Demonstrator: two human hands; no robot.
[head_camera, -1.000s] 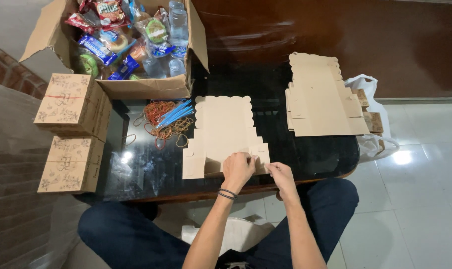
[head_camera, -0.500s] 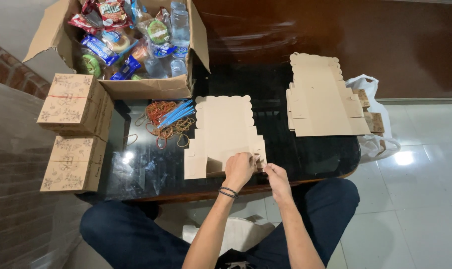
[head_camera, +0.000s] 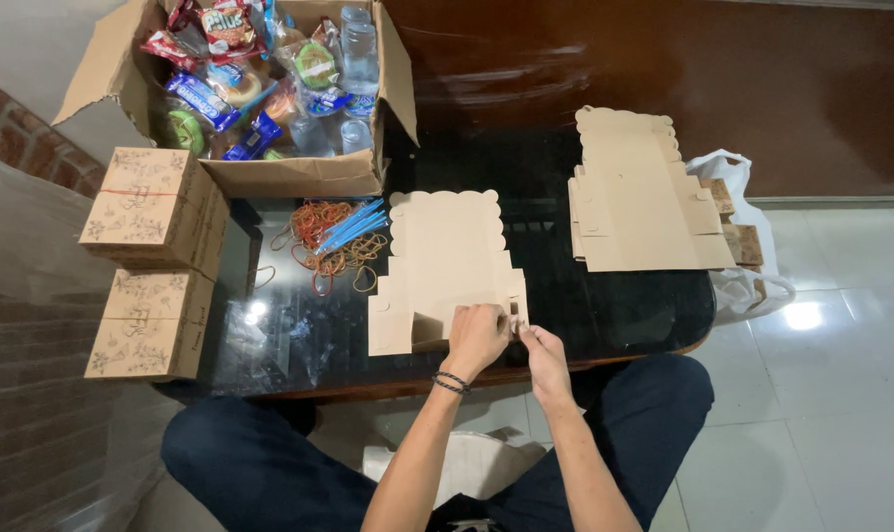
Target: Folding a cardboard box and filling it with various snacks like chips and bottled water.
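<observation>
Fingers of left hand (head_camera: 478, 335) & right hand (head_camera: 537, 343) pinch flat cardboard box blank (head_camera: 447, 256)'s near-right corner tab.

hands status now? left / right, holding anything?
Left hand: closed, gripping the near edge of the flat cardboard box blank.
Right hand: fingers pinching a small tab at the blank's near right corner.

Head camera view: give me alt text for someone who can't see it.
Both hands, left hand and right hand, pinch a flap on the near edge of a flat cardboard box blank on a dark glass table. Rubber bands, a stack of blanks and an open snack carton lie beyond.
</observation>
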